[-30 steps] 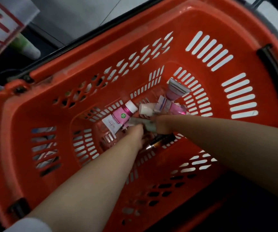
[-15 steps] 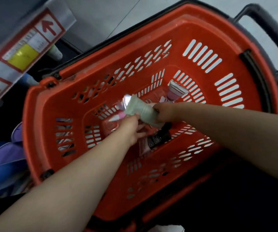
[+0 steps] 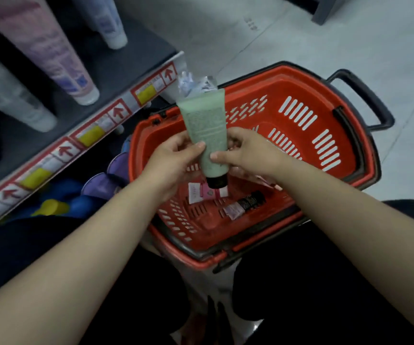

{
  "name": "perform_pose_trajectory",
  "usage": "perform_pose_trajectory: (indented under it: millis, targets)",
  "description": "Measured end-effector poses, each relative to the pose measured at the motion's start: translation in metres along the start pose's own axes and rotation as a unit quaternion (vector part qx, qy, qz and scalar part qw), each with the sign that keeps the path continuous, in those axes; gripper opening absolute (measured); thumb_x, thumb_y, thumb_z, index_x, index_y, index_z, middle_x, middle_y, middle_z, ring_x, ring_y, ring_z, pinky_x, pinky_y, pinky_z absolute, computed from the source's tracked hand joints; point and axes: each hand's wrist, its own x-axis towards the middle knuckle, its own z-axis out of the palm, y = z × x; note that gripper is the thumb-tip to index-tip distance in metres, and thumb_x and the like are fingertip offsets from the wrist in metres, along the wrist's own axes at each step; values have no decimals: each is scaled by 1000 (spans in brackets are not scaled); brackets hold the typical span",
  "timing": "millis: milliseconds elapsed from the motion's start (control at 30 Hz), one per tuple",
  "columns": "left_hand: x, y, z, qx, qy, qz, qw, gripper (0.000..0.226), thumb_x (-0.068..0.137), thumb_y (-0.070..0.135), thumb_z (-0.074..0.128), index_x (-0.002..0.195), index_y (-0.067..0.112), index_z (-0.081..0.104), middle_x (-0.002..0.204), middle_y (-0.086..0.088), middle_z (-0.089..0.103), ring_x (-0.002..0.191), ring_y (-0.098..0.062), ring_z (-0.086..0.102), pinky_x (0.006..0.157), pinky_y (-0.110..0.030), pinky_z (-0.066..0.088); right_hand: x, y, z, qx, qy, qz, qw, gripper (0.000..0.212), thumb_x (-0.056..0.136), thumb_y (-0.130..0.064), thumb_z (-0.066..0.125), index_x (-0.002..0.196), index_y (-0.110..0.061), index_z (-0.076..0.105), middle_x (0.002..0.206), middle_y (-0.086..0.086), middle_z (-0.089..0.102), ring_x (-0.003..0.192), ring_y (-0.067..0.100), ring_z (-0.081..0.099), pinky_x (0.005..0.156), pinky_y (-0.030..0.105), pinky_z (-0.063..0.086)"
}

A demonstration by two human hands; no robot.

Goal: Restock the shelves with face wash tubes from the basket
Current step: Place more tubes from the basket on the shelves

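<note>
Your left forearm (image 3: 93, 247) and right forearm (image 3: 350, 215) are bare and reach forward, angling in until the hands nearly meet. Your left hand (image 3: 173, 160) grips a green tube (image 3: 204, 123), thumb pressed on its front and fingers curled behind. Your right hand (image 3: 250, 155) pinches the same tube from the other side, thumb set slightly lower. The backs of both hands face you.

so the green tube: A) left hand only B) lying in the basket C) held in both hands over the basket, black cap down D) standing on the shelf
C: left hand and right hand both pinch the green tube over the red basket, black cap lowest.
</note>
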Motion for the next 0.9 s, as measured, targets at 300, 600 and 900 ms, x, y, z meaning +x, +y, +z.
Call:
perform_pose_trajectory:
  millis: [300,600,900]
  targets:
    - [-94,56,-21,15,59,118,991,28,88,11,62,116,6,60,103,-6,71,90,-16,68,75,-31,54,-70,-83,44,22,33,-133,990,21,87,-5,62,108,-10,65,103,15,70,88,12,63,87,32,53]
    - [-186,110,-54,24,115,247,962,23,86,-2,61,99,15,54,92,-1,71,80,-9,70,65,-26,57,-110,-174,93,5,-24,-235,972,13,89,-12,62,101,-14,65,82,-8,66,63,-8,59,58,8,46]
    - [-250,166,-91,45,199,363,909,22,88,2,60,100,19,55,93,0,73,86,-14,71,62,-25,55,-125,-262,133,-153,-120,-341,920,65,71,-20,81,126,-26,45,114,-15,62,103,-4,59,88,13,48]
